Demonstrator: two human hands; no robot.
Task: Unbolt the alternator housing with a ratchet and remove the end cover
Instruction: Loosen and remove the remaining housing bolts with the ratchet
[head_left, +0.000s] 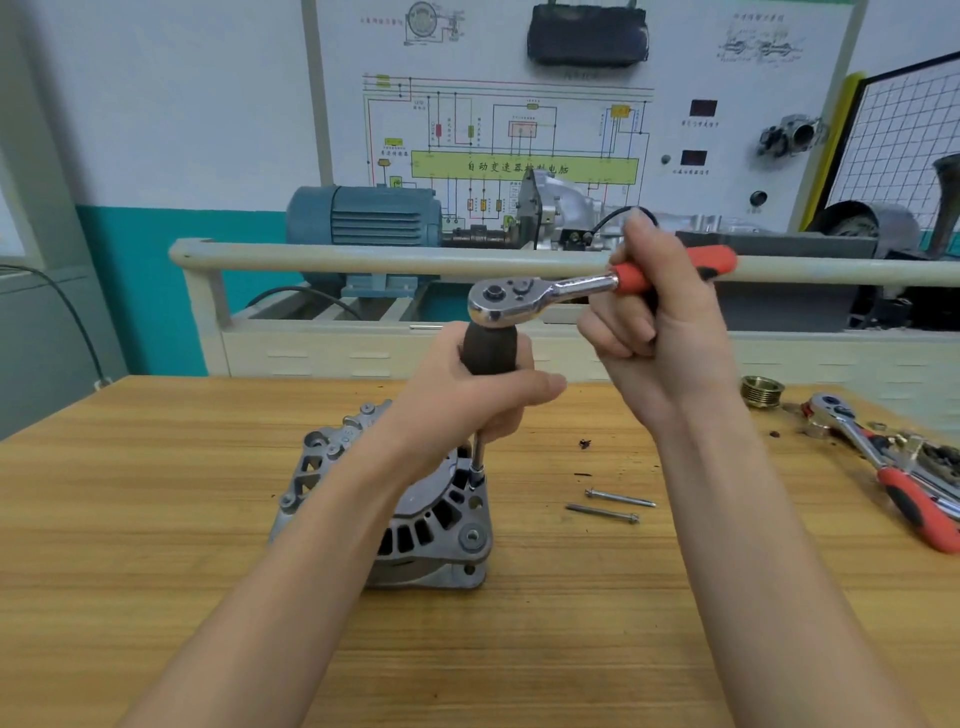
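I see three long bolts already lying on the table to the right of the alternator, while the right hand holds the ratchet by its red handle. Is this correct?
Not quite: the head view shows two long bolts, not three, lying on the table right of the alternator. The rest holds: the right hand holds the ratchet by its red handle.

blue electric motor (363, 215) behind rail | wiring-diagram board (509, 130) on wall | brass pulley (762, 392) on wooden table (571, 623)
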